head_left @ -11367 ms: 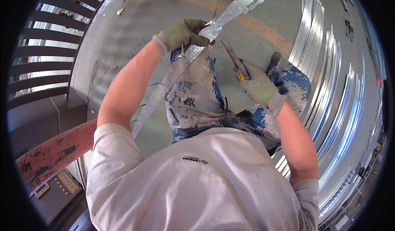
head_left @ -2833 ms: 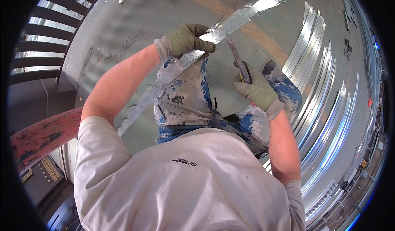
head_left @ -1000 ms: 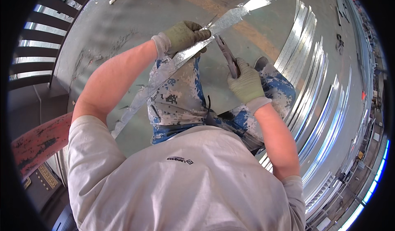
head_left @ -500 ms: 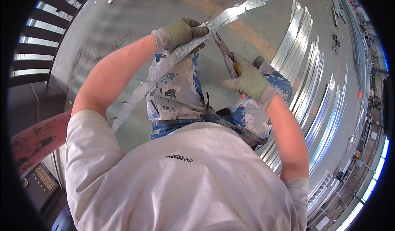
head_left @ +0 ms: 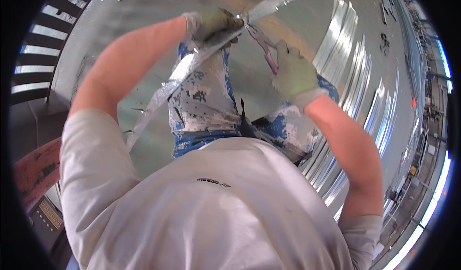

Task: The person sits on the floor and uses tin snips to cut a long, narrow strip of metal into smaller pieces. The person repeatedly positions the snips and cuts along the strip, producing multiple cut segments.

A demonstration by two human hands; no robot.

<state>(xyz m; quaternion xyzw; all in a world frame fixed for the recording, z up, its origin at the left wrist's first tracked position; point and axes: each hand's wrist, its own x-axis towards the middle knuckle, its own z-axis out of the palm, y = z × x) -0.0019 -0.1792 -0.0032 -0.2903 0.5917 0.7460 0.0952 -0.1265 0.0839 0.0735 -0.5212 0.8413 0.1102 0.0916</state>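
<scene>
A long shiny sheet-metal strip [head_left: 189, 66] with small bent tabs along its edges runs slantwise from beside my left side to the far right. My gloved left hand [head_left: 218, 25] is closed around it near the top middle, fingers curled over its edge. My gloved right hand [head_left: 294, 70] grips a pair of metal snips [head_left: 261, 42] by the reddish handles. Their jaws meet the strip's edge just right of my left fingertips. Whether the blades are apart is too small to tell. Beneath the strip is my camouflage-trousered knee [head_left: 201, 92].
Several long bright metal strips [head_left: 336, 34] lie side by side on the floor to the right. A dark slatted piece [head_left: 36, 61] stands at the far left, above a worn red curved part [head_left: 38, 164]. A dark looped object [head_left: 384, 44] lies beyond the strips.
Both hands have moved slightly up and away from me with the strip and snips. My right hand has turned, its back now more toward the view, and the snips' handles have shifted.
</scene>
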